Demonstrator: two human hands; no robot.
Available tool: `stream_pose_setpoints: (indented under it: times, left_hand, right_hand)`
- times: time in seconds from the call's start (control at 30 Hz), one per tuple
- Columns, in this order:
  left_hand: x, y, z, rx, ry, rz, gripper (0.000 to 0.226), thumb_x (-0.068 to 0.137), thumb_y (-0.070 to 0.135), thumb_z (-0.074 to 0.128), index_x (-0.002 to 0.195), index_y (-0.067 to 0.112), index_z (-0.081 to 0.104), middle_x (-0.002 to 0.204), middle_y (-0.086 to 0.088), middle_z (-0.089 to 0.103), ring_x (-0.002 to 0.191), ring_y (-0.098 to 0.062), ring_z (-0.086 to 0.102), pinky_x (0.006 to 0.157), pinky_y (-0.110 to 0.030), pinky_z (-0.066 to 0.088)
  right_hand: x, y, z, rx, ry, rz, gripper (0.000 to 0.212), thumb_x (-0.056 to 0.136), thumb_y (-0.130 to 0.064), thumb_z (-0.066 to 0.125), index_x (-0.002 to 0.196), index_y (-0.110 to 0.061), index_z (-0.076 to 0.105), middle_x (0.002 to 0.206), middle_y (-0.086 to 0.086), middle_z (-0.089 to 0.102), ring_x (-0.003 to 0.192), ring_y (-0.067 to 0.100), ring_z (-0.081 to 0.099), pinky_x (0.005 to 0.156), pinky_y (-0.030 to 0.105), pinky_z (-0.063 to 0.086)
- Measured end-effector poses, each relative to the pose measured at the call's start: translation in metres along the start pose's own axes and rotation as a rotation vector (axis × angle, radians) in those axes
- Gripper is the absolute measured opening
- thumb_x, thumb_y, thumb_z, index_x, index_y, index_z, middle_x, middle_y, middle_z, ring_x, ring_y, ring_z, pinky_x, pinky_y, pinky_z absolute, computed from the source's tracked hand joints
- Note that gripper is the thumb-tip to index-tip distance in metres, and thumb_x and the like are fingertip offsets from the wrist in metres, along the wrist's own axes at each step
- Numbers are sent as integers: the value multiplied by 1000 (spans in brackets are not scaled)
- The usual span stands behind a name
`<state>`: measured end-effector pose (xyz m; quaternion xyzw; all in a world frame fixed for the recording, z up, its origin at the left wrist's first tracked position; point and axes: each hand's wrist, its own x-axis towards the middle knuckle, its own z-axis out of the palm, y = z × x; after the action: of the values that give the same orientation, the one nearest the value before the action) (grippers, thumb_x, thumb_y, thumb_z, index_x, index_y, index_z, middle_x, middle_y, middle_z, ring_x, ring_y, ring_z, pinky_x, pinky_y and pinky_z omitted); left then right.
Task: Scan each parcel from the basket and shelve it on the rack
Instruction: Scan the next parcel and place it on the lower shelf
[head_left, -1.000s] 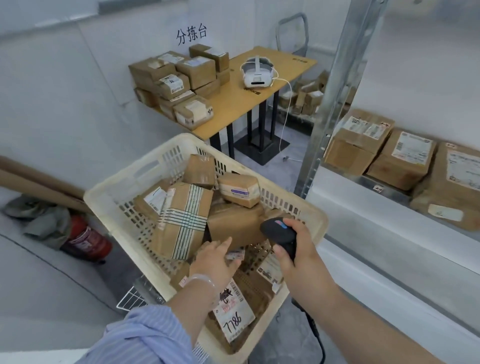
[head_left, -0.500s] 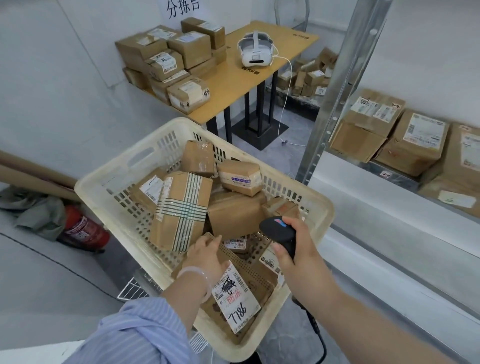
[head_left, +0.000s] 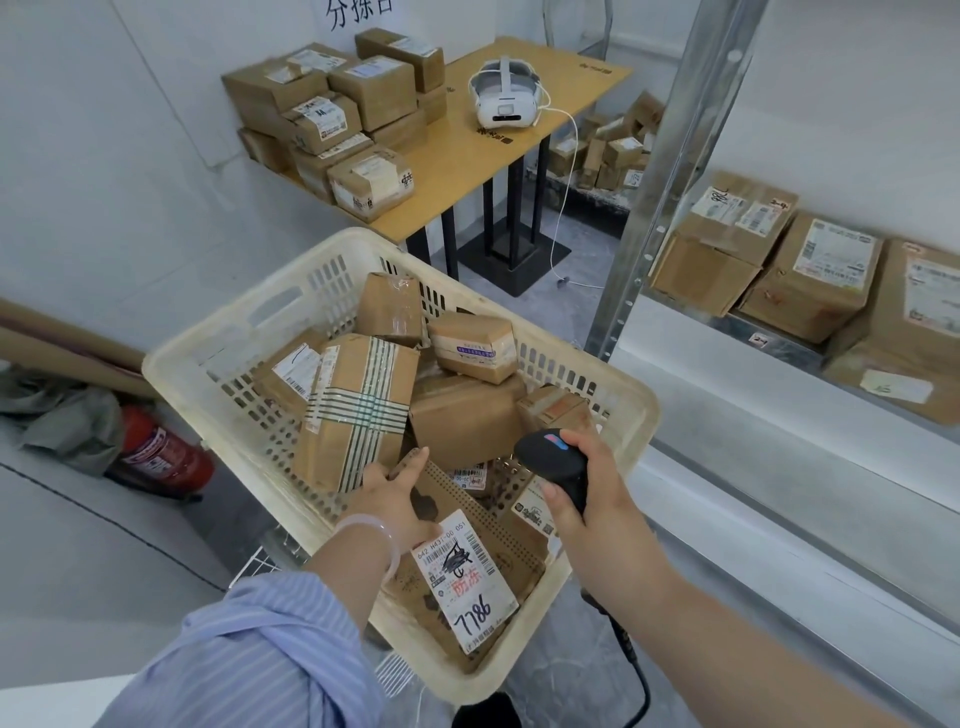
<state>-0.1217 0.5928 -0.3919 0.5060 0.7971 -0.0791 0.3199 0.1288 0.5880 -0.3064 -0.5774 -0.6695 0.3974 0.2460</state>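
One fire extinguisher (head_left: 161, 457), red, lies on the floor at far left.

One left hand (head_left: 395, 499). A second ago it hovered with spread fingers over the loose labels. Now it has closed on the upper edge of the 7786 parcel (head_left: 467, 587), fingers over the top and thumb seemingly beneath, though the view hides it. My reading: the next parcel is chosen, its label faces up, and scanning can follow.

One basket (head_left: 218, 343), cream plastic, holds that flat parcel at its near end. It has about eight parcels in all, the lowest partly buried.

One scanner (head_left: 553, 457), black, is wrapped firmly in my right hand (head_left: 587, 504) over the basket's right side, grip unchanged.

One rack (head_left: 675, 156) stands at right, with four parcels shelved in view.
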Motion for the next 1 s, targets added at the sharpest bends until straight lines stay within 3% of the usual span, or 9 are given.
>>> stream_pose_setpoints:
  times: [0.1, 0.2, 0.33, 0.47, 0.6, 0.77, 1.0]
  left_hand:
    - [-1, -7, -11, 109, -3, 86, 105, 77, 55, 77, 145, 65, -4, 147, -3, 21, 125, -25, 41, 106, -39, 41]
    - [-5, -10, -20, 281, -72, 166, 105, 80, 59, 71, 140, 69, -14, 163, -4, 3, 146, -32, 18, 114, -49, 32]
    - [-9, -9, -25, 358, -98, 232, 107, 81, 54, 73, 137, 70, -16, 158, -8, 9, 139, -30, 30, 111, -44, 38]
    - [-11, -7, -25, 287, -126, 245, 110, 81, 41, 78, 142, 68, -9, 161, -8, -5, 134, -28, 44, 105, -34, 44]
    - [-13, -10, -26, 223, -78, 278, 110, 76, 36, 84, 147, 63, 4, 161, -5, -3, 135, -28, 43, 107, -33, 43]
    - [-13, -8, -30, 219, -67, 333, 109, 70, 35, 89, 148, 54, 16, 162, 5, -18, 140, -26, 38, 112, -37, 39]
    - [-12, -6, -30, 282, -83, 303, 116, 73, 41, 85, 147, 63, -2, 162, -4, -8, 141, -28, 35, 112, -38, 39]
  right_hand:
    - [-1, -2, -2, 2, 5, -9, 52, 99, -30, 55, 117, -67, 22, 113, -14, 56, 81, 1, 58, 60, 11, 36]
    - [-3, -2, -3, 3, 10, -7, 51, 99, -31, 56, 119, -64, 23, 115, -14, 56, 85, 0, 58, 61, 10, 36]
    - [-6, -1, -5, 18, 11, -24, 48, 100, -30, 55, 124, -59, 25, 122, -11, 56, 88, 6, 59, 66, 14, 39]
    - [-9, 1, -7, 6, 8, -29, 47, 100, -32, 54, 126, -59, 25, 125, -9, 54, 89, 9, 60, 67, 20, 43]
    - [-11, 2, -9, -2, 15, -32, 50, 100, -31, 55, 122, -63, 22, 125, -12, 53, 94, 6, 59, 70, 20, 43]
    - [-11, 3, -7, -13, 24, -23, 47, 100, -31, 55, 132, -53, 27, 126, -12, 52, 93, 5, 59, 68, 15, 41]
    - [-12, 2, -9, 6, 29, -15, 47, 100, -31, 55, 134, -51, 29, 126, -12, 52, 95, 2, 57, 71, 15, 41]
